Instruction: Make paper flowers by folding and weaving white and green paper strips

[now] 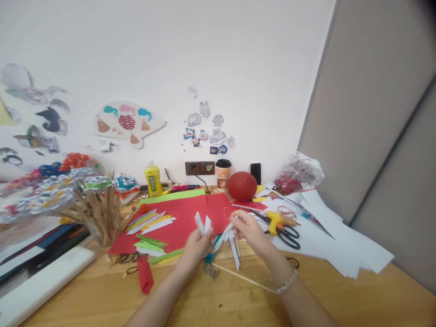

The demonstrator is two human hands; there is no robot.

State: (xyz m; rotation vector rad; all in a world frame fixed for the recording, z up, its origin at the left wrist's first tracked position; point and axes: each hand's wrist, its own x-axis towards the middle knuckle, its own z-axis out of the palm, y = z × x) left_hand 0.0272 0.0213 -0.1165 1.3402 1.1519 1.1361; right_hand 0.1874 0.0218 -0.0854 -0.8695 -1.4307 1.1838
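Note:
My left hand (198, 245) is closed around white folded paper strips (199, 222), whose ends stick up above the thumb. Opposite it, my right hand (248, 229) pinches another white paper strip (223, 237) that slants down toward the left hand. Below the right fingers a loose white strip (235, 253) hangs or lies; I cannot tell which. A blue-green piece (211, 255) shows between the hands. From there a thin pale cord (243, 277) runs toward my right wrist. Red paper sheets (190, 206) lie just beyond the hands.
White and yellow strips (151, 222) and green strips (151, 243) lie left. A yellow glue gun (275, 222), black-handled scissors (289, 238), a red balloon (242, 185) and white paper (327, 227) are right. A cup (223, 175) and yellow bottle (153, 180) stand behind; bundled sticks (102, 218) stand left.

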